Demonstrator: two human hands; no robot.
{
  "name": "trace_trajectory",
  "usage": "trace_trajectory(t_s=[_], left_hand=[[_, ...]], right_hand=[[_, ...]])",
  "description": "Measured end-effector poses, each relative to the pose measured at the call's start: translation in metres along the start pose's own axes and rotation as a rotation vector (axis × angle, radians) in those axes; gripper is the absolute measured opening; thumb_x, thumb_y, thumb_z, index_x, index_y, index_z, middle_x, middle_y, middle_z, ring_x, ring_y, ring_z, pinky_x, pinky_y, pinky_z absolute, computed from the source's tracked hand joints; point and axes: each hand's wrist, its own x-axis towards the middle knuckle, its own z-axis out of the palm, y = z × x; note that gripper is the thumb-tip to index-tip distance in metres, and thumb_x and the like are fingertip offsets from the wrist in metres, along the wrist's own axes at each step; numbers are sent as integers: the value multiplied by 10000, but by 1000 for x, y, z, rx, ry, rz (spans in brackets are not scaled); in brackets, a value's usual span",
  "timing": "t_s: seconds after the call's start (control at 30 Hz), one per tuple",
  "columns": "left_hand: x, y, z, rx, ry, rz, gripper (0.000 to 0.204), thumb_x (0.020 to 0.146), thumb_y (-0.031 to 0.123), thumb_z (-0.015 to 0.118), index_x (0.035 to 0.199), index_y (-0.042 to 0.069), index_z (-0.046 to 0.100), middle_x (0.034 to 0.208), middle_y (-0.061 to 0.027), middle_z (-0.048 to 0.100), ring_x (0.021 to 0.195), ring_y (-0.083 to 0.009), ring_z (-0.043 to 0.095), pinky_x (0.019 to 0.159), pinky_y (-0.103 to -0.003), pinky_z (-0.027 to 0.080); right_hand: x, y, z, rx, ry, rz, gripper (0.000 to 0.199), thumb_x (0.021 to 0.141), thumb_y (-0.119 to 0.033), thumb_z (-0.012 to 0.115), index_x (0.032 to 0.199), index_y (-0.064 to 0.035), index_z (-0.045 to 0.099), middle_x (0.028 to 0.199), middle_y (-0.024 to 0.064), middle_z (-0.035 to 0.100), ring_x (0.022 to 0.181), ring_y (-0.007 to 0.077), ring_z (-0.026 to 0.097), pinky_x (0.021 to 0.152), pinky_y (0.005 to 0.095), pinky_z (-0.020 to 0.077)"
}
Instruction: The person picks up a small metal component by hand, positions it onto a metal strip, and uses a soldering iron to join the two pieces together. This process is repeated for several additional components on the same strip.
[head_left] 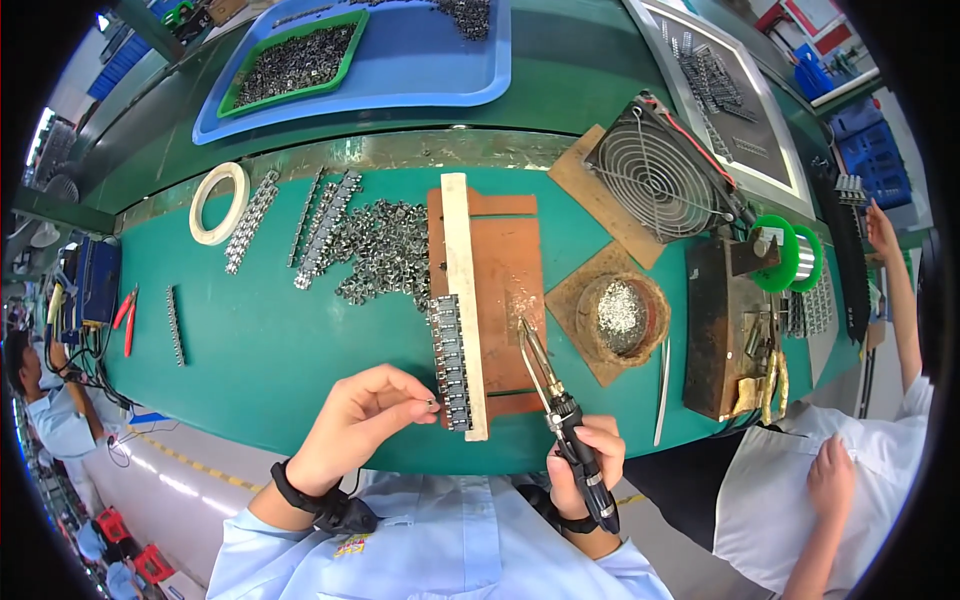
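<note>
Between the thumb and forefinger of my left hand (pixel 362 418) is a small metal part (pixel 432 404). It is beside the lower end of a strip of black components (pixel 453 360). That strip lies along a pale bar (pixel 457 240) on a reddish-brown board (pixel 508 260). My right hand (pixel 592 462) is wrapped round the black handle of a soldering iron (pixel 568 430) fitted with a wire-feed tube. Its tip points away from me, over the board. Left of the board lies a heap of small metal parts (pixel 385 245), with several assembled strips (pixel 325 230) beside it.
A round pot of solder bits (pixel 625 318), a fan (pixel 655 175), a green solder spool (pixel 800 257) and a brown metal box (pixel 712 335) stand to the right. Red pliers (pixel 127 318) and a tape roll (pixel 218 203) lie left. A blue tray (pixel 425 75) is behind; a co-worker (pixel 815 490) sits right.
</note>
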Motion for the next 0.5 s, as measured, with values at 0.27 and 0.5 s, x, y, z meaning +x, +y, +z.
trace_trajectory(t_s=[0.27,0.5], left_hand=[[6,0,2,-67,-73,-61,56,827,3,565,871,18,534,844,-51,601,802,-112,586,741,-223,462],[9,-1,2,-96,-60,-74,141,810,-10,579,902,36,482,854,-31,573,795,-100,574,727,-220,459]], right_hand=[[-6,-1,2,73,83,44,392,700,-82,695,1035,-23,499,899,171,531,713,208,550,631,278,455],[-6,3,2,10,52,3,401,742,-170,679,1038,-24,451,893,146,486,594,143,492,522,236,407]])
